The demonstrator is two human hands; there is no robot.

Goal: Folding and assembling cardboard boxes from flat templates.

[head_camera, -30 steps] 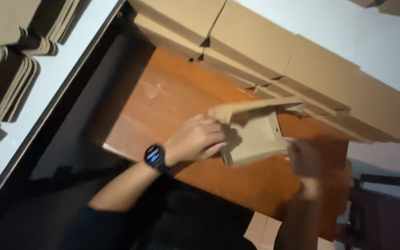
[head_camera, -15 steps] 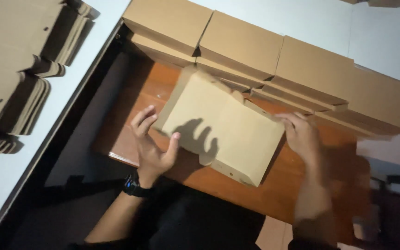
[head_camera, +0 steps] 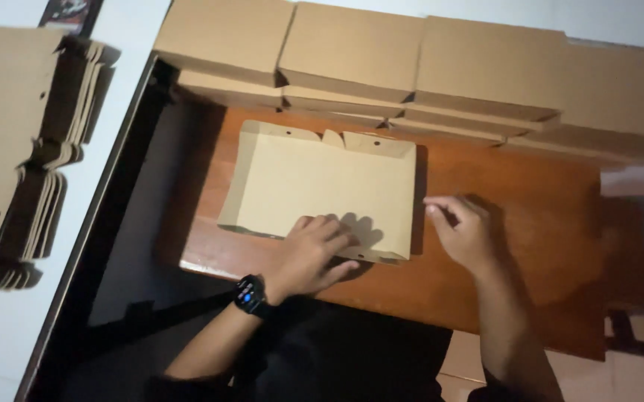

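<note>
Head view is showing one flat box blank (head_camera: 322, 186) lying on the counter (head_camera: 501, 268). Left hand (head_camera: 311, 253) is pressing its near edge, fingers curled, gripping nothing. Right hand (head_camera: 460, 231) is hovering loosely open just beside it. Four folded boxes (head_camera: 352, 45) are lining the back; one blank stack (head_camera: 17, 141) is sitting left.

I see a flat box blank (head_camera: 322, 186) of plain brown cardboard, matt and smooth, with folded-up edges. Under it the tabletop (head_camera: 501, 223) is reddish-brown wood with a faint sheen. The stacked boxes (head_camera: 411, 67) behind are the same dull kraft cardboard, as is the pile of flat blanks (head_camera: 17, 149) at left. On my left wrist the watch (head_camera: 250, 294) has a glossy dark face.
</note>
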